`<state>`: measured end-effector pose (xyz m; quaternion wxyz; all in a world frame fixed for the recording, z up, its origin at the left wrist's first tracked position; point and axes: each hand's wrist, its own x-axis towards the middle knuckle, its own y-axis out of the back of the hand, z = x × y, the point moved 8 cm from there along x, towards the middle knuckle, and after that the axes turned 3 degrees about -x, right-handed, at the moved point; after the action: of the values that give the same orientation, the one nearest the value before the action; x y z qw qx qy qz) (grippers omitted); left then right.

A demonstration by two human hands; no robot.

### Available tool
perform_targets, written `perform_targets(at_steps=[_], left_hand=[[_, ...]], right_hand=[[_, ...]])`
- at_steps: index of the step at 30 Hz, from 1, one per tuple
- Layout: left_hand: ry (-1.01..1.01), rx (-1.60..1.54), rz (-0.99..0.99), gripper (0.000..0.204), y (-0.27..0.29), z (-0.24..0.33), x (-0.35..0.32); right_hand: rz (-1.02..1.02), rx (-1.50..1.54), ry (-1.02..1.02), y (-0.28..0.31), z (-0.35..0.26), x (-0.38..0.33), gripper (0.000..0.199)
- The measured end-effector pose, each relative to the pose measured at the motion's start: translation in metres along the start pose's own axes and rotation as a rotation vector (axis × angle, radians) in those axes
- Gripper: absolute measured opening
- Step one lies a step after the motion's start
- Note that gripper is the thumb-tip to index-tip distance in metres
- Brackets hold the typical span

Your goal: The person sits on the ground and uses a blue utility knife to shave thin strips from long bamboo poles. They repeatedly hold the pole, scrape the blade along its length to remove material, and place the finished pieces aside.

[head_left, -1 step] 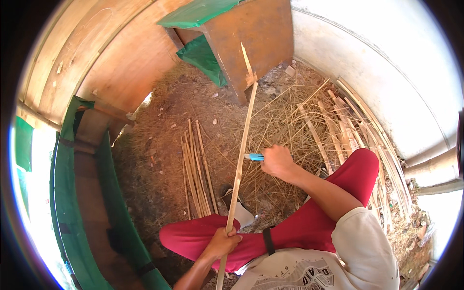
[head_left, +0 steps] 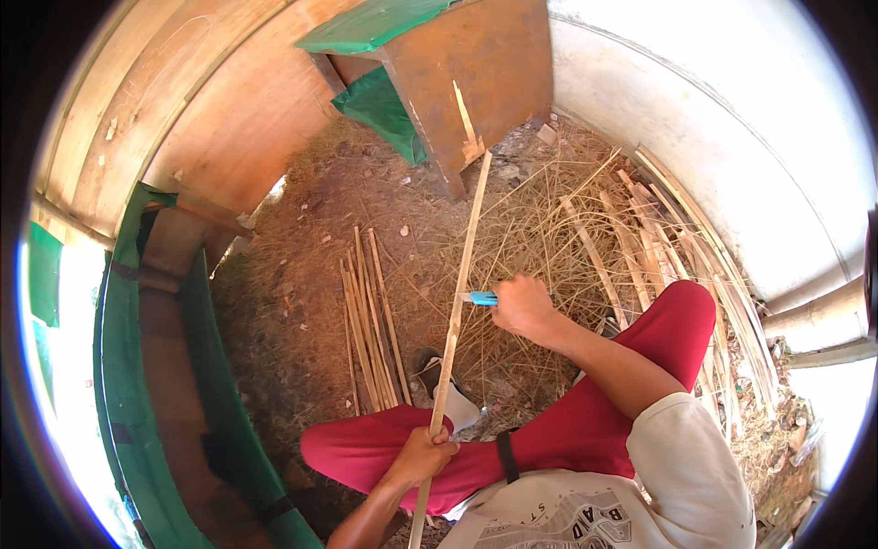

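Note:
My left hand (head_left: 424, 457) is closed around the lower part of a long, pale wooden strip, perhaps bamboo (head_left: 455, 325), near my left knee. The strip slants up and away, its far end close to a brown wooden cabinet. Gripped in my right hand (head_left: 525, 307) is a blue-handled utility knife (head_left: 481, 298). Its blade points left and meets the strip's right edge about midway along. The fingers of my right hand hide most of the handle.
Several thin strips (head_left: 368, 320) lie on the ground beyond my left knee. Curly shavings (head_left: 530, 238) and more strips (head_left: 640, 238) cover the right side. The brown cabinet (head_left: 476, 73) stands ahead, and a green-edged wooden structure (head_left: 197, 366) is at left.
The strip's far end has shifted slightly to the right. Both hands keep their holds, and the knife stays at nearly the same place along the strip.

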<state>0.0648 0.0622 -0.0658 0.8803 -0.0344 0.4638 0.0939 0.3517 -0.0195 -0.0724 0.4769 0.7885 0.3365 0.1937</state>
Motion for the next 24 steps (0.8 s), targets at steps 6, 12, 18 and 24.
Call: perform_targets(at_steps=[6, 12, 18, 24], left_hand=[[-0.174, 0.255, 0.009, 0.04, -0.005, 0.012, 0.023], [-0.078, 0.127, -0.018, 0.04, -0.024, 0.016, 0.018], [-0.132, 0.243, -0.073, 0.039, -0.038, 0.022, -0.011], [0.188, 0.141, -0.122, 0.031, -0.029, -0.05, -0.07]], right_hand=[[-0.021, -0.081, 0.044, -0.006, 0.005, 0.0, 0.013], [0.07, -0.112, 0.017, -0.005, 0.016, 0.003, 0.011], [-0.064, -0.098, -0.255, -0.02, 0.068, 0.02, 0.017], [-0.069, -0.192, -0.42, -0.029, 0.129, 0.03, 0.019]])
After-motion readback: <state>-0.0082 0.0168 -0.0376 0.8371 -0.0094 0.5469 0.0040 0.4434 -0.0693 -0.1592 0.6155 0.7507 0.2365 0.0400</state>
